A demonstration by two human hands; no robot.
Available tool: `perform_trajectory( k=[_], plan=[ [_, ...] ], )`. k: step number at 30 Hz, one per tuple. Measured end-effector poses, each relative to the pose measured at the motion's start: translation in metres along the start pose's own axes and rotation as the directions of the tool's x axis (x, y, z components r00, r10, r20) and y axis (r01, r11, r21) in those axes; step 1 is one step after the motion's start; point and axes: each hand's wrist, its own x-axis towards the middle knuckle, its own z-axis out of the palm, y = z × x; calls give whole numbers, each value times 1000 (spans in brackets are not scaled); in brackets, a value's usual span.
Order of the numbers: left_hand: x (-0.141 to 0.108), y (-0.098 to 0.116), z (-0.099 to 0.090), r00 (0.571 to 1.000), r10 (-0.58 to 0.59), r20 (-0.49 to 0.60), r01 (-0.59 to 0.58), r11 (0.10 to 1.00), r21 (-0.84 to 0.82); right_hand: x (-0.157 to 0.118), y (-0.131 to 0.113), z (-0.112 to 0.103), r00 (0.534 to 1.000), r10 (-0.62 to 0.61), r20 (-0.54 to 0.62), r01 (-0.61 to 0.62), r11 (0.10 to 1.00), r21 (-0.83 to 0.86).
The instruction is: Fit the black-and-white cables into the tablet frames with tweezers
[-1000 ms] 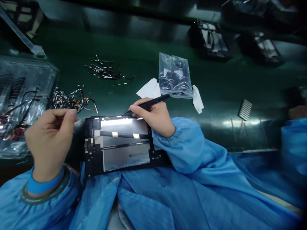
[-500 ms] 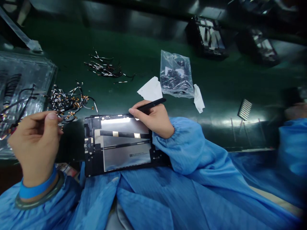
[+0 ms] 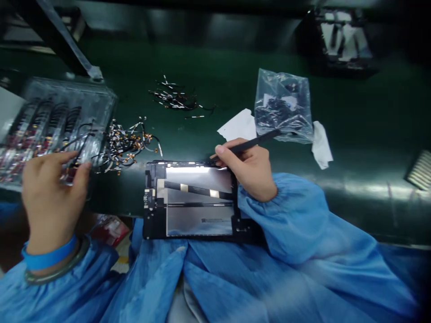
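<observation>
My left hand (image 3: 54, 197) is open, thumb and index finger apart. It hovers by the near right part of a clear plastic tray (image 3: 101, 92) with rows of thin black cables. A tangled pile of short black cables with gold connectors (image 3: 126, 143) lies just beyond its fingertips. Between the fingers of my right hand (image 3: 251, 168) is a slim black tool that looks like tweezers (image 3: 256, 141), held like a pen. That hand rests over the far edge of an opened tablet body (image 3: 198, 220), with silvery panels and a dark strip across it. The tool's tip is partly hidden.
Another cluster of thin cables (image 3: 175, 98) lies farther back. Behind my right hand are white paper pieces (image 3: 239, 125) and a clear bag of small dark parts (image 3: 283, 105). A black box (image 3: 343, 42) stands at the back right, a ribbed light piece (image 3: 420, 170) at the right.
The view has swung left, so things appear farther right. My left hand's pinched fingers have spread apart near the tray. My right hand still holds the tool over the tablet's far edge.
</observation>
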Motion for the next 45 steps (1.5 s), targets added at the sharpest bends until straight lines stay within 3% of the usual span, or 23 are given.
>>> perform_trajectory(
  k=[3,6,15,18,21,23,26,27,28,29,30,31,32,33,35,36,37,38,39,42,43,45],
  plan=[
    [2,4,5,989,127,-80,-101,957,273,-1,-2,1,1000,-2,6,2,999,-33],
    [3,8,13,986,155,-64,-111,889,445,-1,-5,1,1000,6,21,-5,998,-65],
    [26,22,16,999,-36,-24,43,845,532,0,-5,-1,999,10,32,-7,994,-109],
    [33,14,18,997,-54,-61,73,923,377,0,-4,-1,999,19,37,-15,996,-93],
    [42,-1,19,982,-86,-167,127,959,252,0,-2,-2,999,19,37,-17,999,-43],
    [47,-8,17,959,-107,-262,155,973,171,0,1,-2,998,-50,32,49,998,44],
    [42,0,13,882,-119,-456,8,972,-236,0,2,-5,972,-234,21,223,949,223],
    [37,9,12,875,-137,-465,-90,898,-432,-1,-1,-5,964,-265,35,248,935,254],
    [29,20,12,896,-143,-419,-167,767,-619,-2,-4,-5,959,-274,68,248,933,259],
    [20,33,13,950,-125,-287,-159,598,-785,-4,-9,-5,957,-261,125,227,945,238],
    [10,47,14,998,-36,-46,-26,430,-902,-5,-15,-4,950,-240,198,200,959,199],
    [0,61,17,976,90,200,163,312,-936,-6,-22,-2,935,-221,278,181,970,161],
    [-9,73,21,892,218,396,345,237,-908,-6,-29,1,909,-209,360,170,976,137],
    [-17,84,26,773,322,547,509,200,-837,-6,-35,4,872,-207,444,163,977,135],
    [-29,100,36,535,462,707,723,183,-667,-4,-44,11,763,-237,601,143,969,201],
    [-33,106,40,447,501,741,772,203,-602,-3,-46,15,714,-254,653,120,963,243],
    [-35,109,44,399,521,754,780,238,-578,-2,-48,18,685,-257,682,90,958,271],
    [-36,112,46,399,526,751,744,294,-600,-1,-48,20,681,-242,691,54,958,281],
    [-37,113,48,443,506,740,660,375,-651,0,-48,22,703,-206,681,15,961,275],
    [-36,113,50,686,411,600,251,641,-726,-1,-49,21,811,-33,584,-75,984,159],
    [-36,112,50,742,383,550,167,689,-705,-2,-49,20,839,3,544,-66,993,97],
    [-36,111,51,800,315,511,157,712,-685,-4,-48,15,891,-26,454,58,997,-56]
  ],
)
